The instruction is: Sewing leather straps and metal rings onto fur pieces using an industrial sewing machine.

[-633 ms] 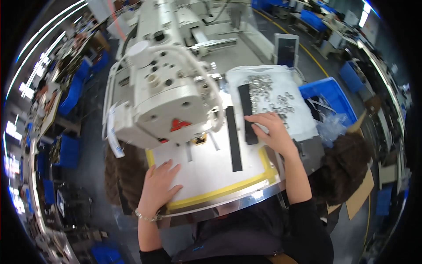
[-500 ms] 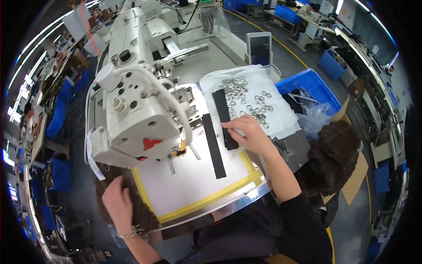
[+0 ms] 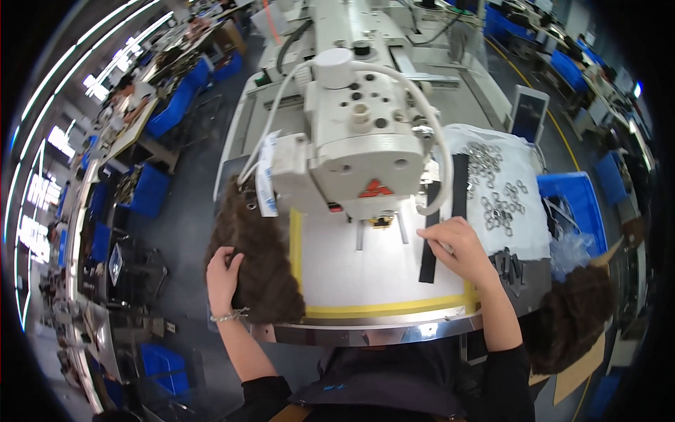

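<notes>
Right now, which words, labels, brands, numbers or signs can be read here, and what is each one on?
No word or number reads clearly enough to quote.
Red emblem on the front of the white machine head: a shape, no legible letters.
White strip hanging beside the machine head: blue print, too blurred to read.
Dark garment: blue mark, too small to read.
Upright screen: dark, no text legible.

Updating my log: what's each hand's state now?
Left hand: on brown fur; grip can't be told.
Right hand: over the nearer black strip; grip can't be told.
</notes>
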A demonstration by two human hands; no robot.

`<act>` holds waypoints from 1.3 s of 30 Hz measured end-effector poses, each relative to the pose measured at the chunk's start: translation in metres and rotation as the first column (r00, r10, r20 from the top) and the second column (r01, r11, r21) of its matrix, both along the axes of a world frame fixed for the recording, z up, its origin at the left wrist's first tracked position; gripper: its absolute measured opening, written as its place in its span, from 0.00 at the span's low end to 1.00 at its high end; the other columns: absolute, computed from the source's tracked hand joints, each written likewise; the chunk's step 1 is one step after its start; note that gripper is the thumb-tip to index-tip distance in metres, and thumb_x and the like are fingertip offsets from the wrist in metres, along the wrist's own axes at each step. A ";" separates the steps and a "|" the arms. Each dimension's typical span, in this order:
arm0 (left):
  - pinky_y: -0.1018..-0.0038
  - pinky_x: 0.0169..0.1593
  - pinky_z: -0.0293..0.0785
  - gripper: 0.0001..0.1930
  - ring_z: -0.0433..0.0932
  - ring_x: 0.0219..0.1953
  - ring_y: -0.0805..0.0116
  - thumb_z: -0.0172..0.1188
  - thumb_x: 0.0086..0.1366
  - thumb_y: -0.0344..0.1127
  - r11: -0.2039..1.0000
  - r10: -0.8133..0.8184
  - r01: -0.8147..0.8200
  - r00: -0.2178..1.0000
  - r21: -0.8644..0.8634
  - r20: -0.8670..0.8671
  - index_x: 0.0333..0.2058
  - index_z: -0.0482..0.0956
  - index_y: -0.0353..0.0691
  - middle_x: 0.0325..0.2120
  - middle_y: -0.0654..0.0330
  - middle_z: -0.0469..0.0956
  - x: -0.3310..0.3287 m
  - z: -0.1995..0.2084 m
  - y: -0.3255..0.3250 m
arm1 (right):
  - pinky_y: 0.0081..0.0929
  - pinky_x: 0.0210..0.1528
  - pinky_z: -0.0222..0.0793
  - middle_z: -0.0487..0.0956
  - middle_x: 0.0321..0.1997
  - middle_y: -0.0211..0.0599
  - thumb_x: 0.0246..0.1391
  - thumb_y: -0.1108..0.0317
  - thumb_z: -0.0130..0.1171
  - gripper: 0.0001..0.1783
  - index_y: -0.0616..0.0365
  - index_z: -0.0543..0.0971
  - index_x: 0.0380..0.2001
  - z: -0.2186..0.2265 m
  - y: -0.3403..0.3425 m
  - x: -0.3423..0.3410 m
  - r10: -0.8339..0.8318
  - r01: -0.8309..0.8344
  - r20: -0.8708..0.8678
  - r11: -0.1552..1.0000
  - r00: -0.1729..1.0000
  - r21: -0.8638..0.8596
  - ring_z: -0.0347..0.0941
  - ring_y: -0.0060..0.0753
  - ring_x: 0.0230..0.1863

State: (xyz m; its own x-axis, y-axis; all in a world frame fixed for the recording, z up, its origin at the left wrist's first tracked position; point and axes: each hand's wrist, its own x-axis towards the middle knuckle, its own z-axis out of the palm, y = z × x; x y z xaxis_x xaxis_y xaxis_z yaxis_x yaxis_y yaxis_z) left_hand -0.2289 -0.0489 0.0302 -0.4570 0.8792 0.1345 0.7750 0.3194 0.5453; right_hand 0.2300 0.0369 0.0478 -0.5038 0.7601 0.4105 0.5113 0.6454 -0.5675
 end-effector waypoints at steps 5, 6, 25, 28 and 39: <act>0.64 0.39 0.74 0.11 0.79 0.35 0.52 0.64 0.58 0.36 0.989 0.099 -0.087 0.991 0.120 -0.093 0.37 0.79 0.37 0.32 0.51 0.81 -0.006 0.025 -0.012 | 0.28 0.47 0.66 0.80 0.43 0.30 0.49 0.73 0.60 0.17 0.51 0.80 0.44 -0.018 -0.028 -0.063 0.447 -0.460 0.184 0.887 0.876 0.037 0.76 0.29 0.41; 0.64 0.39 0.74 0.11 0.79 0.35 0.52 0.64 0.58 0.36 0.989 0.103 -0.091 0.990 0.119 -0.094 0.37 0.79 0.37 0.32 0.51 0.81 -0.003 0.039 -0.013 | 0.28 0.48 0.66 0.80 0.44 0.30 0.49 0.71 0.59 0.18 0.50 0.80 0.46 -0.023 -0.035 -0.074 0.504 -0.525 0.230 0.850 0.832 0.036 0.76 0.29 0.41; 0.72 0.28 0.70 0.04 0.73 0.26 0.69 0.57 0.49 0.31 0.837 -0.334 0.540 0.379 -0.087 -0.863 0.27 0.74 0.44 0.22 0.64 0.68 0.038 0.095 0.015 | 0.35 0.50 0.70 0.64 0.63 0.47 0.51 0.65 0.61 0.36 0.49 0.62 0.64 -0.013 -0.065 -0.129 0.691 -0.650 0.178 0.721 0.701 -0.240 0.74 0.43 0.47; 0.73 0.27 0.68 0.04 0.71 0.25 0.69 0.56 0.47 0.31 0.774 -0.472 0.569 0.228 -0.277 -0.852 0.22 0.70 0.44 0.21 0.64 0.65 0.066 0.077 0.004 | 0.39 0.54 0.70 0.58 0.68 0.49 0.52 0.68 0.60 0.42 0.48 0.54 0.69 -0.010 -0.071 -0.134 0.685 -0.650 -0.020 0.680 0.728 -0.339 0.73 0.46 0.51; 0.78 0.22 0.66 0.07 0.72 0.19 0.75 0.58 0.48 0.33 0.697 -0.592 0.676 0.357 -0.238 -0.722 0.25 0.69 0.45 0.19 0.66 0.65 0.174 0.035 -0.040 | 0.31 0.50 0.72 0.59 0.68 0.47 0.45 0.81 0.57 0.46 0.50 0.55 0.68 -0.024 -0.049 -0.136 0.349 -0.455 -0.306 0.782 0.886 -0.426 0.74 0.43 0.53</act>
State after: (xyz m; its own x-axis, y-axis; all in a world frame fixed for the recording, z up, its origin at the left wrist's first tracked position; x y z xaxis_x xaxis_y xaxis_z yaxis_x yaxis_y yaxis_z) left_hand -0.0545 -0.0886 0.0648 0.5183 0.8295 0.2082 0.8438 -0.4566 -0.2819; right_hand 0.0937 -0.0117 0.0243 -0.7549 0.6306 0.1802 0.1079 0.3904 -0.9143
